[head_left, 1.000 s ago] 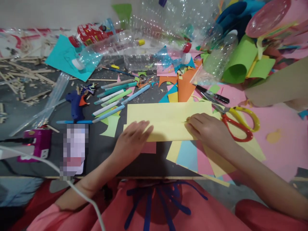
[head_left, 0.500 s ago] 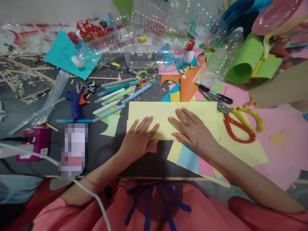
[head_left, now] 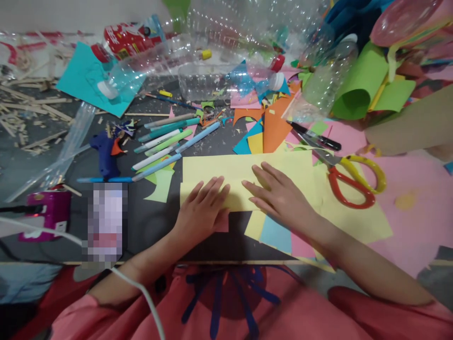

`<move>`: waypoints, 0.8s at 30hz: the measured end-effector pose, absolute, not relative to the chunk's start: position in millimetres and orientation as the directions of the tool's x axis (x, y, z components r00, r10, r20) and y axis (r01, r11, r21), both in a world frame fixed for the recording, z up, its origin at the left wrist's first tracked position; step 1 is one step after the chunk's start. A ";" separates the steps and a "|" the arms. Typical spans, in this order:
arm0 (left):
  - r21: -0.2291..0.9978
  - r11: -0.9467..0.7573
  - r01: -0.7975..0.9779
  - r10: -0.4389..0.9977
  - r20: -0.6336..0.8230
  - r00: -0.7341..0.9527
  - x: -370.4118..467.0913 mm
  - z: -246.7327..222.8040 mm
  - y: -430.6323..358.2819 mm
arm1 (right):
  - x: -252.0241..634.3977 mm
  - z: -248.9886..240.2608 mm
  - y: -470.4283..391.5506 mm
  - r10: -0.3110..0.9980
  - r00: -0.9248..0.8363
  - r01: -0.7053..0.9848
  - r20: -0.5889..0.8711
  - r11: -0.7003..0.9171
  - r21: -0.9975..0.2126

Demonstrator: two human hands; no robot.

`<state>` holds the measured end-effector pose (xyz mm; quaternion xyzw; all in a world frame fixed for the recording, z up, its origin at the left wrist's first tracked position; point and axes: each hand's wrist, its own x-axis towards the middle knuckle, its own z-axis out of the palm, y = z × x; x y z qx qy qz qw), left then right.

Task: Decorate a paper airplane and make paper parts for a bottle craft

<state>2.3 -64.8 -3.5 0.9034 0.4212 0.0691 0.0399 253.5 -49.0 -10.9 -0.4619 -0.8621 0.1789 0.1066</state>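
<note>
A pale yellow sheet (head_left: 212, 166), with a fold or overlapping edge running along its length, lies on the dark table (head_left: 208, 250) in front of me. My left hand (head_left: 200, 208) rests flat on its lower left part, fingers spread. On its right half lies my right hand (head_left: 283, 193), also with fingers apart. Neither hand grips anything. A small pink paper piece (head_left: 222, 222) shows beside my left thumb. Just right of the sheet are scissors (head_left: 352, 189) with red and yellow handles and a black pen (head_left: 323, 138).
Several markers (head_left: 159, 148), a blue glue gun (head_left: 106, 151) and a phone (head_left: 106, 217) lie to the left. Clear plastic bottles (head_left: 208, 82) fill the back. A white cable (head_left: 141, 285) crosses my left forearm. Another person's arm (head_left: 406, 125) reaches in at the right.
The yellow sheet has shifted slightly left and down, tilting a little, with both hands still flat on it. The whole view has also moved slightly.
</note>
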 end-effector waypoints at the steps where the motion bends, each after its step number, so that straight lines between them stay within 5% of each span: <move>1: 0.122 -0.651 0.749 0.759 0.093 0.644 2.4 -3.8 -63.8 | 253.0 -10.7 -48.8 0.837 -0.547 0.760 0.015 0.504 -0.410; 24: 0.111 -0.687 0.718 0.726 0.068 0.684 0.9 -11.3 -59.9 | 254.2 -11.1 -49.6 0.767 -0.615 0.743 0.183 0.641 -0.191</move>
